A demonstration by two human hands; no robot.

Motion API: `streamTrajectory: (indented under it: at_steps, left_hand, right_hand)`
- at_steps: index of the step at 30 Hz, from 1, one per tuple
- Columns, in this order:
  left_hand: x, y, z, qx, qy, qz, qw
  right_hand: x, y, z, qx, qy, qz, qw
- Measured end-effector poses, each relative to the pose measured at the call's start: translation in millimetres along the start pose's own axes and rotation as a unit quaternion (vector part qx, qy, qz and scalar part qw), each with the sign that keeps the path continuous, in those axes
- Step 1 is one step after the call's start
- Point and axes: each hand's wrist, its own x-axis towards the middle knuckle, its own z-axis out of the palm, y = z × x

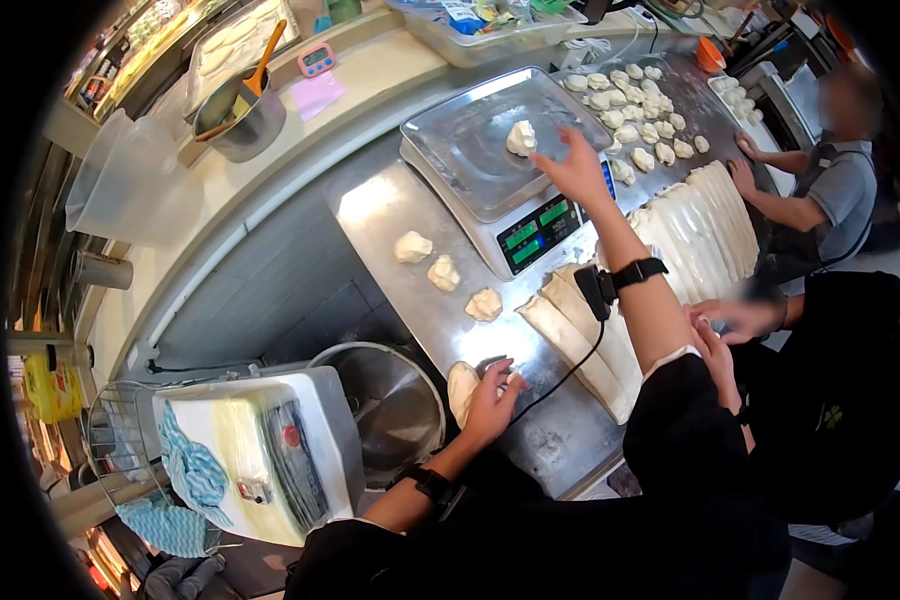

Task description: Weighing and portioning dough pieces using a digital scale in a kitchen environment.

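My right hand (576,169) is over the steel pan (465,161) of a digital scale, its fingers apart beside a lump of dough (522,139) lying on the pan. Low over the steel table (562,450), my left hand (495,401) has its fingers curled around a small bit of dough and something dark, perhaps a scraper, partly hidden. A larger dough piece (462,386) lies against that hand. Three dough lumps (484,304) sit in a line left of the scale. Long dough strips (577,352) lie to the right of them, below the scale's display.
Many dough pieces (643,158) and a row of dough rolls (701,232) lie beyond the scale. Two people stand at the right, one in grey (844,187), one in black (832,390). A steel bowl (382,412) and a wrapped machine (270,450) stand at lower left.
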Motion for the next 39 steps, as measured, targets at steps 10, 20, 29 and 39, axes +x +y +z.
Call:
streamTrajectory:
  at_steps: [10, 20, 29, 39]
  left_hand:
    - [-4.4, 4.4, -6.3, -0.007, 0.006, -0.012, 1.0]
    - [-2.0, 2.2, -4.1, -0.029, 0.012, 0.003, 1.0]
    - [1.1, -4.2, -9.5, -0.014, -0.027, -0.019, 0.999]
    - [1.2, 3.0, -16.3, 0.003, -0.037, -0.041, 0.998]
  right_hand:
    - [41.7, -1.2, 39.4, -0.107, -0.041, -0.146, 0.983]
    - [-114.9, -0.3, -31.6, 0.776, 0.004, 0.191, 0.601]
    - [-354.9, 11.7, -19.3, 0.829, 0.115, 0.495, 0.232]
    - [-248.1, -16.3, 9.7, 0.849, 0.043, 0.443, 0.286]
